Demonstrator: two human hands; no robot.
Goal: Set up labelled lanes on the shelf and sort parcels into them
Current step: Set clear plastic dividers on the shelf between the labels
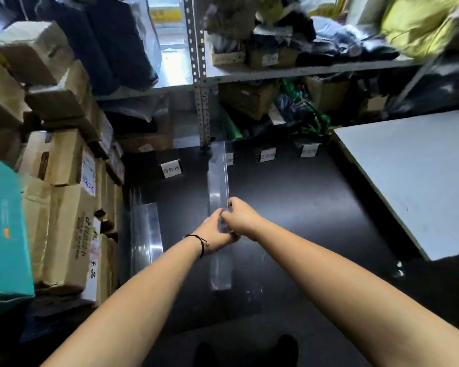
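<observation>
The left hand [217, 231] and the right hand [243, 218] are close together, and both hold a long clear divider [218, 176] that stands on its edge on the black shelf [302, 207]. The divider runs away from the hands to a row of small white label cards [267, 155] at the far side. Left of the hands is a second clear divider [146, 234] beside a tall pile of brown boxes [64, 207], and off to the right of the hands is a big white board [414, 176].

The divider [219, 181] between the fingers [215, 217] is clear glossy plastic. The black shelf top [289, 207] under them looks smooth, kinda semi-matt. Labels [171, 168] past them are paper, and the boxes [64, 234] to their left are cardboard.
</observation>
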